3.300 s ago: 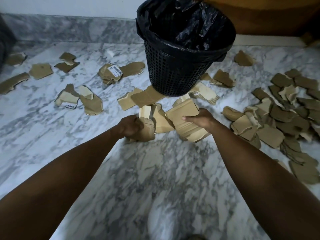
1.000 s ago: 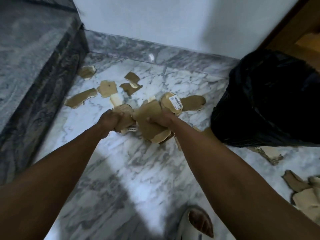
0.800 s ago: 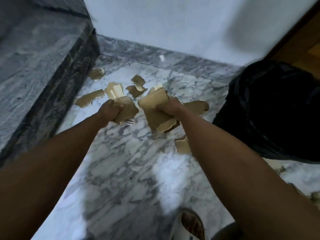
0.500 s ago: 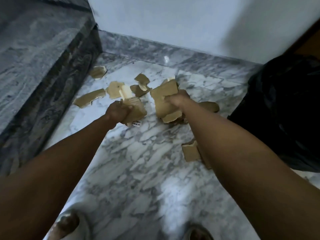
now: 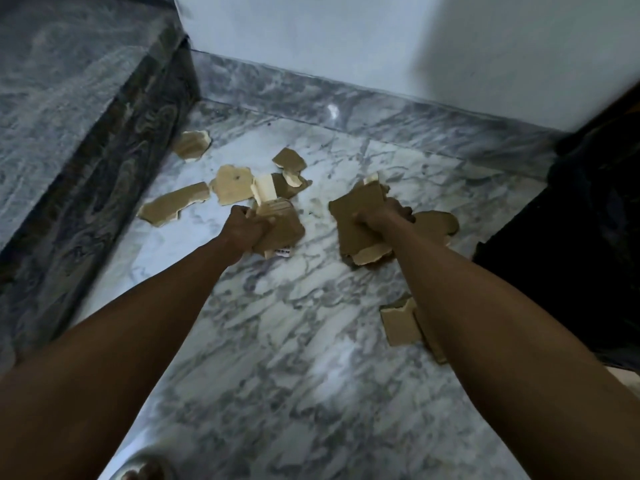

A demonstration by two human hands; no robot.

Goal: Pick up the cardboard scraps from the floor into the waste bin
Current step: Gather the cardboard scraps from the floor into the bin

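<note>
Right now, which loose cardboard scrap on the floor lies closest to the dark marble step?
The long narrow scrap, lying at a slant beside the step. The scrap near the corner sits slightly farther off; the others lie nearer mid-floor.

Cardboard scraps [image 5: 360, 223] in both hands [image 5: 244, 230]

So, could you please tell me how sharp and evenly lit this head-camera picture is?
Head view: dim, bluish light; the waste bin at right is a blurred, dark mass; the wall edge smears with motion; the scraps gripped by the left hand and right hand stay fairly readable.

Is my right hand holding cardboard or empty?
Holding. The right hand has fingers curled round a bunch of cardboard scraps, lifted off the floor.
</note>
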